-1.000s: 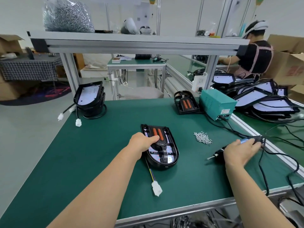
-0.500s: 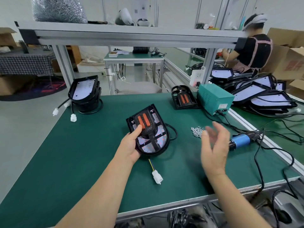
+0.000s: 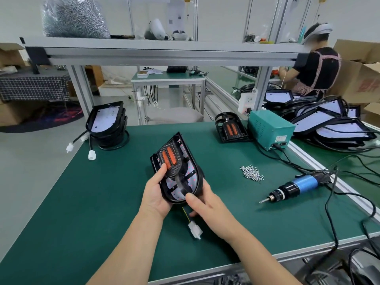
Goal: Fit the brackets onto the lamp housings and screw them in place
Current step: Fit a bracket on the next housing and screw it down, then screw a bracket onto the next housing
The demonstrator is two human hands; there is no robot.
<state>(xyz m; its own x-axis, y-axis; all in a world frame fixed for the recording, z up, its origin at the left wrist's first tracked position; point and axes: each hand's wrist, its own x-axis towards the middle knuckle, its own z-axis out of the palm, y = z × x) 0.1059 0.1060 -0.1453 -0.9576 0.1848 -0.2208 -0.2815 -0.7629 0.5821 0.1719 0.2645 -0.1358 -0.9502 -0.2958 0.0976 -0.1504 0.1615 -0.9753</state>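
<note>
The lamp housing (image 3: 181, 177) is grasped at its lower end by the left grip (image 3: 156, 195) and the right grip (image 3: 206, 204), and is held tilted above the desk (image 3: 98, 192) with a bracket (image 3: 171, 161) seated in it. Screws (image 3: 251, 173) and a screwdriver (image 3: 296, 187) are laid on the desk to its right.

both hands (image 3: 157, 197) gripping lamp housing (image 3: 177, 169), screwdriver (image 3: 296, 187) on table (image 3: 92, 202)

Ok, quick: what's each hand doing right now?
Left hand: gripping the lamp housing, thumb on its face.
Right hand: holding the same housing at its lower edge.
</note>
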